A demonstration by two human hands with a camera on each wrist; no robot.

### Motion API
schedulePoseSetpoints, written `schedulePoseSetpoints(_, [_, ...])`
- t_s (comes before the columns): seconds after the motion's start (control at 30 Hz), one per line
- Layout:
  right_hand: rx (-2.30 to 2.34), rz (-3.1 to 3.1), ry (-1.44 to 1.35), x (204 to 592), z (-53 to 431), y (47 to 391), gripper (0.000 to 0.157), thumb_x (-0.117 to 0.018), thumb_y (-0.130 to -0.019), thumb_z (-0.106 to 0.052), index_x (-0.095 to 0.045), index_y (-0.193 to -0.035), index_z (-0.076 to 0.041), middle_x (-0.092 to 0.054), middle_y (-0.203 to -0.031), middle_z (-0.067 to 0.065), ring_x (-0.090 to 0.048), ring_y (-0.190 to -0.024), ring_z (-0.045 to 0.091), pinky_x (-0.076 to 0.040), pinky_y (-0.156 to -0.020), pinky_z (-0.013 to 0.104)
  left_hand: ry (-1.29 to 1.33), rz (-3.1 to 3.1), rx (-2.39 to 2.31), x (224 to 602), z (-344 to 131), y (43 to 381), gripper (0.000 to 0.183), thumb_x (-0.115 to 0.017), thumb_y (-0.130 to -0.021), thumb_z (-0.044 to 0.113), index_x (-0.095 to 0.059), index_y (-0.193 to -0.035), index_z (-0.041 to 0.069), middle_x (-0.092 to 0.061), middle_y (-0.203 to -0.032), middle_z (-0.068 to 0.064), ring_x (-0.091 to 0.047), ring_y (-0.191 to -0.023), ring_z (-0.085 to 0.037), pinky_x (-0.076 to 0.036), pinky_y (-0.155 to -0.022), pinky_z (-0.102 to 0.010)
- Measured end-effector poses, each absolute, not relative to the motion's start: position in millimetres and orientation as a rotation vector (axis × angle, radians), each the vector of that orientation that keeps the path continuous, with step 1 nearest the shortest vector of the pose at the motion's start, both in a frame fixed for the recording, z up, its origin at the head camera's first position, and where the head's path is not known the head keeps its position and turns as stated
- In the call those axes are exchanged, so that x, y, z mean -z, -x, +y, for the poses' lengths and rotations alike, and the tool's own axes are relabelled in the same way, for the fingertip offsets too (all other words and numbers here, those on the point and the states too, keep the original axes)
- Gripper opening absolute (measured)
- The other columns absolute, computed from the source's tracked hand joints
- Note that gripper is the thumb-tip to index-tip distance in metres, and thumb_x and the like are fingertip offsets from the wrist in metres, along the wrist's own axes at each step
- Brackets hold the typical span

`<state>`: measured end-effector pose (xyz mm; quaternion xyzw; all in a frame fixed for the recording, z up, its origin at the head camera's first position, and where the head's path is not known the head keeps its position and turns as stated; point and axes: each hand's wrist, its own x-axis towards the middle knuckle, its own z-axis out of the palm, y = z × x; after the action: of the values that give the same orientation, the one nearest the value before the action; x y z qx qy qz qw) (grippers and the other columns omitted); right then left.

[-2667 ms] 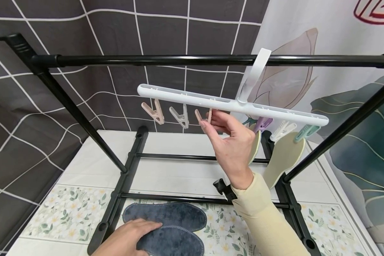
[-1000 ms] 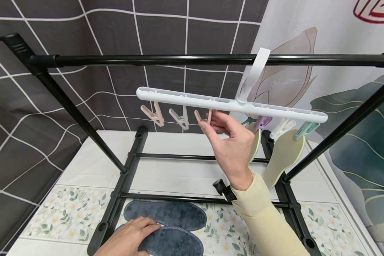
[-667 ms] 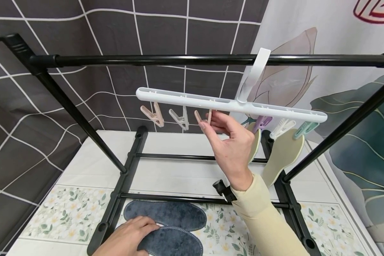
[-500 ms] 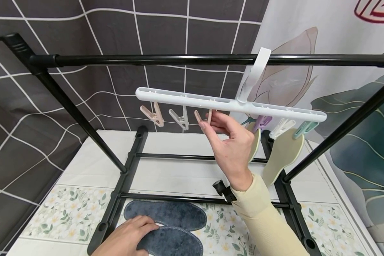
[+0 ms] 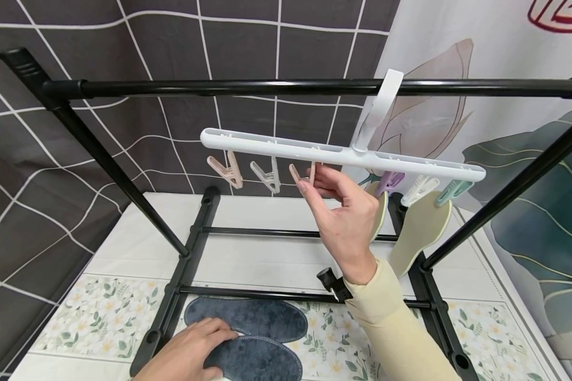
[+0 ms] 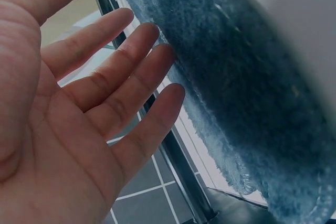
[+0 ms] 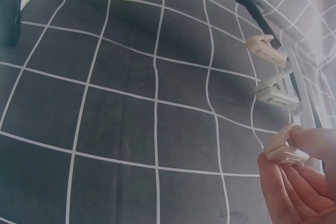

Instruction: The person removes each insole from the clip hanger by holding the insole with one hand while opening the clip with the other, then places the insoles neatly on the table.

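Observation:
My right hand (image 5: 345,219) pinches a pale pink clothespin (image 7: 287,156) between thumb and fingers. That clothespin hangs from a white clip hanger (image 5: 276,148), hooked over a black rail. Left of it hang a grey clothespin (image 5: 268,176) and another pink clothespin (image 5: 229,170), both holding nothing. My left hand (image 5: 190,346) lies low at the left ends of two dark blue plush insoles (image 5: 252,319). In the left wrist view its fingers are spread and loosely bent beside a blue insole (image 6: 236,77).
Cream insoles (image 5: 419,233) hang on the right side of the hanger, from purple, white and green clothespins (image 5: 453,191). A black rack (image 5: 229,88) frames the space, its lower bars (image 5: 262,293) near the floral surface (image 5: 109,317). A dark grid-patterned cloth (image 5: 167,58) stands behind.
The hanger's left end has dipped slightly and shifted a little to the left. My left hand has moved slightly on the insoles; the right hand keeps its pinch on the clothespin.

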<state>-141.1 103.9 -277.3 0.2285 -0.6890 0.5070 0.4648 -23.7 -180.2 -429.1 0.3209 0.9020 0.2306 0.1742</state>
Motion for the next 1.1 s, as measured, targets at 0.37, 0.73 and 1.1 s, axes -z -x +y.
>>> schedulePoseSetpoints(0.37, [-1.301, -1.663, -0.592, 276, 104, 138, 0.024, -0.074, -0.078, -0.010, -0.070, -0.100, -0.001, -0.070, -0.090, 0.007, -0.067, -0.072, 0.016, -0.055, -0.067, 0.027, -0.952, 2.620, -0.620, 423, -175, 26, 0.049, -0.074, -0.076, 0.036, -0.057, -0.121, 0.026, -0.052, -0.111, 0.013, -0.052, -0.097, -0.008, -0.049, -0.075, -0.025])
schedulePoseSetpoints(0.73, [-1.267, -1.686, -0.587, 255, 99, 114, 0.022, -0.071, -0.073, 0.010, -0.065, -0.093, 0.013, -0.068, -0.084, 0.021, -0.068, -0.074, 0.026, -0.055, -0.068, 0.032, -1.011, 2.688, -0.611, 417, -164, 36, 0.049, -0.073, -0.077, 0.036, -0.058, -0.121, 0.024, -0.052, -0.111, 0.012, -0.052, -0.098, -0.007, -0.049, -0.075, -0.026])
schedulePoseSetpoints(1.1, [-1.288, -1.639, -0.499, 259, 111, 107, 0.018, -0.068, -0.073, 0.013, -0.064, -0.091, 0.016, -0.067, -0.082, 0.023, -0.067, -0.070, 0.023, -0.055, -0.067, 0.028, -1.028, 2.823, -0.718, 411, -144, 47, 0.049, -0.075, -0.076, 0.036, -0.058, -0.121, 0.026, -0.051, -0.116, 0.014, -0.053, -0.099, -0.005, -0.050, -0.077, -0.028])
